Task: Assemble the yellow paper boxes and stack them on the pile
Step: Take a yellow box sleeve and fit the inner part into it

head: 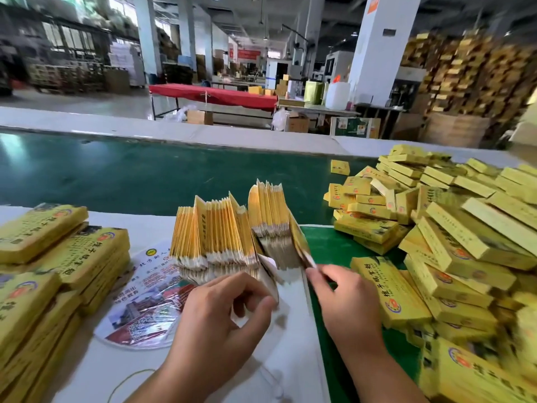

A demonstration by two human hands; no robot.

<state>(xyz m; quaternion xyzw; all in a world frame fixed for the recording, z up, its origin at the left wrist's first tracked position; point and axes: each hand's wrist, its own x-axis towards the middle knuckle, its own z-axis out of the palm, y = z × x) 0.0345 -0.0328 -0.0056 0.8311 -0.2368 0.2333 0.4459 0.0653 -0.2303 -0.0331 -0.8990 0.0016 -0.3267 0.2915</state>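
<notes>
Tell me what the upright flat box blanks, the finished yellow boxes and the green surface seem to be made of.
Flat box blanks: thin paperboard, judging by the fanned slim edges, yellow print and white flaps. Finished yellow boxes: the same printed card, folded, with crisp corners and a faint sheen. Green surface: probably rubber or PVC belting; it is smooth and reflects the lights.

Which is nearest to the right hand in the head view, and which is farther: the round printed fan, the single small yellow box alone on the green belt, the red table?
From the right hand:
1. The round printed fan, on the white surface to its left, beyond the left hand.
2. The single small yellow box, ahead on the green belt.
3. The red table, far back across the hall.
</notes>
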